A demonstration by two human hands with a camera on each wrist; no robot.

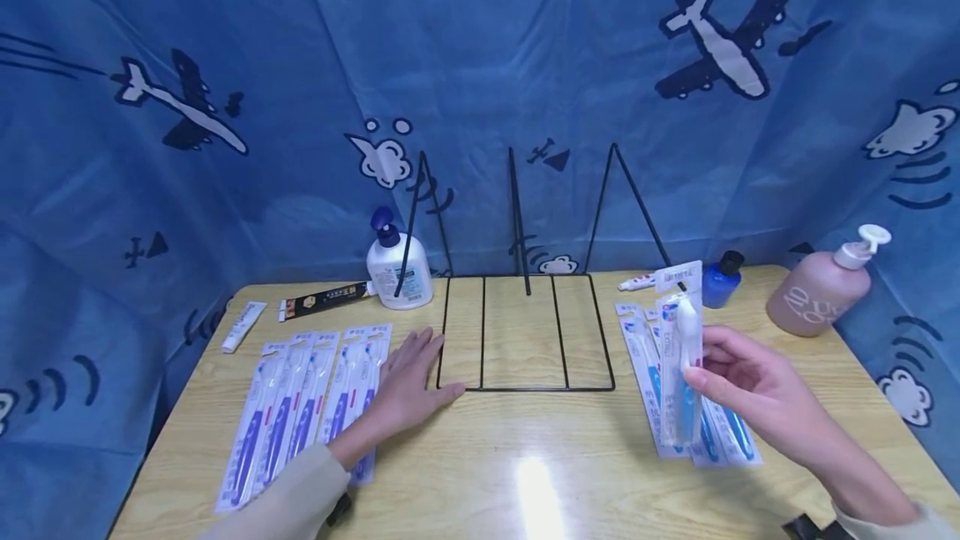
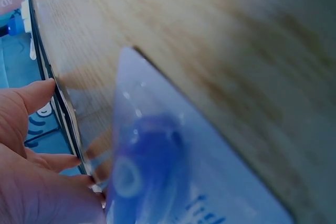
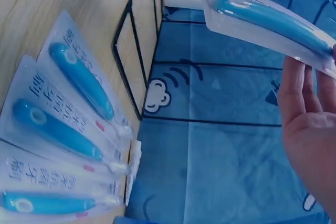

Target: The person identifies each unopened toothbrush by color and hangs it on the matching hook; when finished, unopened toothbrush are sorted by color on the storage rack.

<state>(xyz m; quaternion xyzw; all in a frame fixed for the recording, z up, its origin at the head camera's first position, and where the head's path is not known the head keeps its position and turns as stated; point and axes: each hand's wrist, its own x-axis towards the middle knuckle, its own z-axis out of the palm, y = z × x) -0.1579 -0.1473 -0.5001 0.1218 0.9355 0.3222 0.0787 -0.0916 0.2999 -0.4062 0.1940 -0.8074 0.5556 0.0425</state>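
Observation:
My right hand [image 1: 757, 386] pinches a packaged blue toothbrush [image 1: 684, 357] between thumb and fingers, raised above the table. Under it, several more packaged blue toothbrushes [image 3: 58, 135] lie side by side, seen fully in the right wrist view. My left hand [image 1: 408, 386] rests on the table with fingers spread, at the left edge of a black wire rack [image 1: 525, 390]. Part of the left hand and wrist covers the nearest of several packaged purple toothbrushes [image 1: 273, 423]. In the left wrist view one purple toothbrush pack [image 2: 157, 156] shows close up, blurred.
Behind the purple packs lie a white tube [image 1: 243, 327] and a black toothpaste tube [image 1: 326, 301]. A white pump bottle [image 1: 400, 269] stands left of the rack. At the right are a small tube [image 1: 636, 282], a blue bottle [image 1: 722, 282] and a pink pump bottle [image 1: 819, 290]. Blue curtain surrounds the table.

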